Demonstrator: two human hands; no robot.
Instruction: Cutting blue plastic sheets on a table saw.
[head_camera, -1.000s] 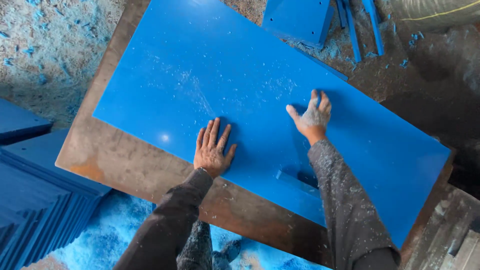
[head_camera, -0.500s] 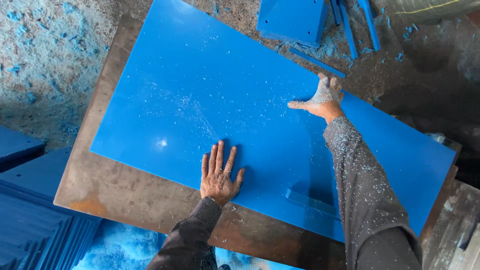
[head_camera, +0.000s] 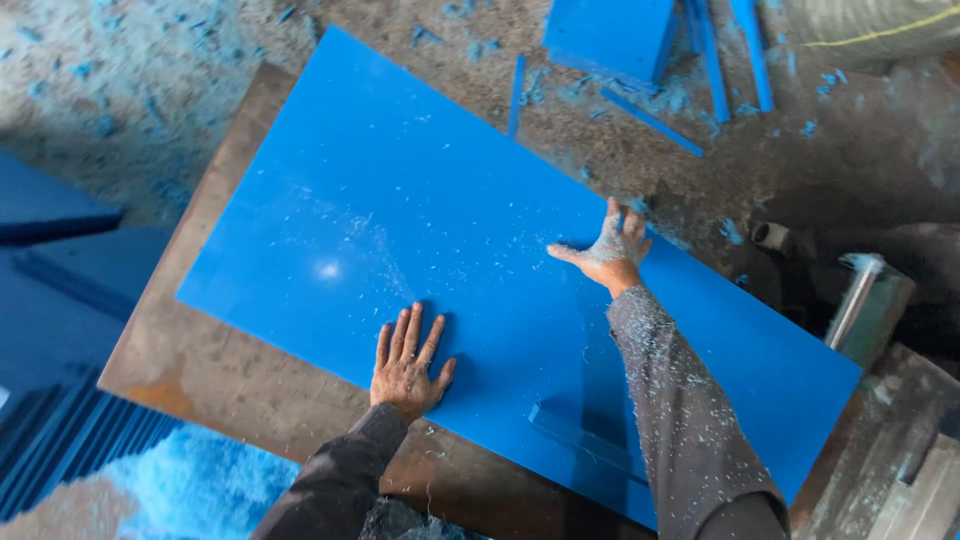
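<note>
Here the left hand (head_camera: 405, 365) lies flat, fingers spread and gripping nothing, palm pressed on the near edge of a big blue sheet (head_camera: 400, 230) that rests on a brown bench (head_camera: 230, 380). The right hand (head_camera: 610, 250) reaches across to the sheet's far edge, fingers open and splayed, dusted with pale shavings; whether its fingertips curl over that edge I cannot tell. With one palm at each long edge, the sheet looks pinned flat and steadied. Beyond the right fingers lie blue strips (head_camera: 650, 120) and chips on the dusty floor, and a blue box (head_camera: 610, 35). Left of the left fingers, stacked blue sheets (head_camera: 60, 300) sit lower down.
</note>
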